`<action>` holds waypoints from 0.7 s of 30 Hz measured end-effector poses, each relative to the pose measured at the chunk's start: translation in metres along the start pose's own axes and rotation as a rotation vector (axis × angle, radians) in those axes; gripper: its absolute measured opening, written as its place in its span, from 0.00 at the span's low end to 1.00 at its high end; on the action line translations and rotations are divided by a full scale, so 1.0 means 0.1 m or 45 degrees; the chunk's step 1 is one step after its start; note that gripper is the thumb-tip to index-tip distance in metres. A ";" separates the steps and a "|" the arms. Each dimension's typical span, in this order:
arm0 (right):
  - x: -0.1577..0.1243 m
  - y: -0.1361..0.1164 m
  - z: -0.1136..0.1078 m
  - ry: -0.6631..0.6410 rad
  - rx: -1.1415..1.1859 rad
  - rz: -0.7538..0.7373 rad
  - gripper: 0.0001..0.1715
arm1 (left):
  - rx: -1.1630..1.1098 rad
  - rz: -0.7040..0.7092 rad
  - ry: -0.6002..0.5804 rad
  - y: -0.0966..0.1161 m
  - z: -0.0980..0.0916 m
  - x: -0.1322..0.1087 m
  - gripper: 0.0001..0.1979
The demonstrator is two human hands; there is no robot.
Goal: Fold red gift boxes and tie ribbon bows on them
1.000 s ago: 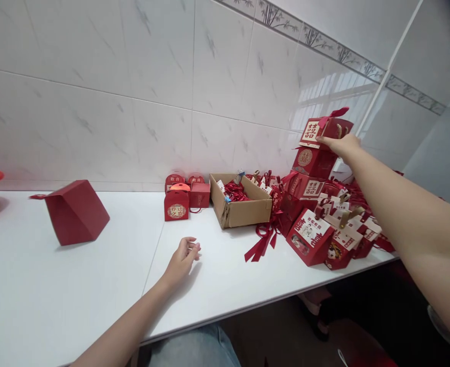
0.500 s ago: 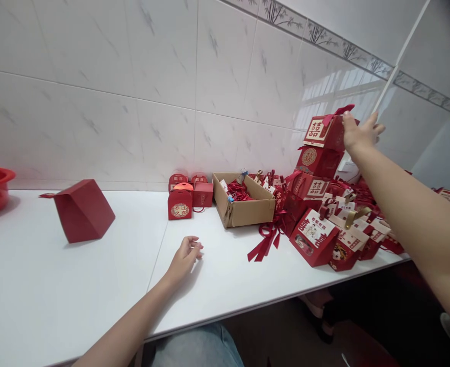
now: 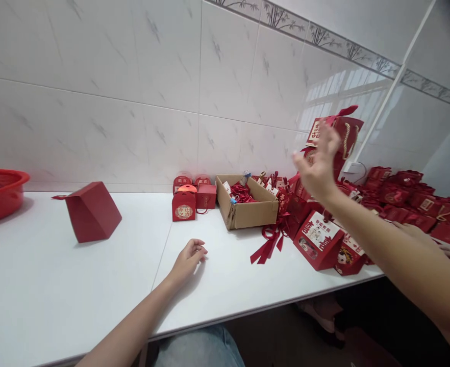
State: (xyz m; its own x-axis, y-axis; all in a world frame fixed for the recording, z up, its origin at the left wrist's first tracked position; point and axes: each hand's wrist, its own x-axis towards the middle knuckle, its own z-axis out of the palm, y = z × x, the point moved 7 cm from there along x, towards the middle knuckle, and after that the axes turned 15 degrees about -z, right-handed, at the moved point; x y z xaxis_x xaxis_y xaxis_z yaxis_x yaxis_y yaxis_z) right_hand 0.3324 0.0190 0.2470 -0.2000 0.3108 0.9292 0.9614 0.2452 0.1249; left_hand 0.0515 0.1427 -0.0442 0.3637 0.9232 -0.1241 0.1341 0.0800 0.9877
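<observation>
My left hand (image 3: 189,261) rests on the white table (image 3: 205,293), its fingers loosely bent and nothing in them. My right hand (image 3: 320,163) is raised in front of a stack of red gift boxes (image 3: 349,133), fingers spread and slightly blurred, holding nothing. The top box of that stack has a red ribbon bow and a rope handle; my hand covers part of the boxes below. Below my right forearm stands a red box with a white printed label (image 3: 319,235), with more boxes beside it.
An open cardboard box (image 3: 253,214) holds red ribbons and small clips. Small red boxes (image 3: 183,206) stand left of it. A larger plain red box (image 3: 95,213) sits further left, near a red plastic basin (image 3: 6,196). Many red boxes (image 3: 412,199) are piled at right. Another person's hand (image 3: 420,233) shows there.
My right hand has come away from the top box of the stack and moved left and down, fingers spread. My left hand stays in place. The view has shifted slightly.
</observation>
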 end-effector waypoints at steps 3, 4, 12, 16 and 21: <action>-0.27 -0.68 0.40 -0.197 0.187 -0.117 0.45 | 0.017 0.007 -0.002 0.01 0.01 0.00 0.11; -0.38 -0.90 0.56 -0.294 0.265 -0.157 0.43 | 0.023 0.010 0.004 0.02 0.01 -0.01 0.10; -1.50 -1.82 1.92 -0.804 0.761 -0.129 0.40 | 0.300 0.078 0.384 0.07 -0.10 -0.08 0.11; -1.74 -1.79 2.44 -0.859 0.766 0.118 0.39 | 0.405 0.030 0.698 0.05 -0.36 0.16 0.27; -1.80 -1.65 2.75 -0.928 0.705 0.273 0.40 | 0.578 -0.022 1.032 0.21 -0.62 0.67 0.50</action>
State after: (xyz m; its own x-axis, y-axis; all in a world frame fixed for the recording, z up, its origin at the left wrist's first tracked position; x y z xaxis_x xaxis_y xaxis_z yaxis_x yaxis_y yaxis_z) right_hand 0.1580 0.1748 -0.0366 -0.2782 0.8523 0.4429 0.8021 0.4598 -0.3810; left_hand 0.0211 0.2296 -0.0258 -0.3744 0.9175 0.1346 0.5437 0.0996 0.8333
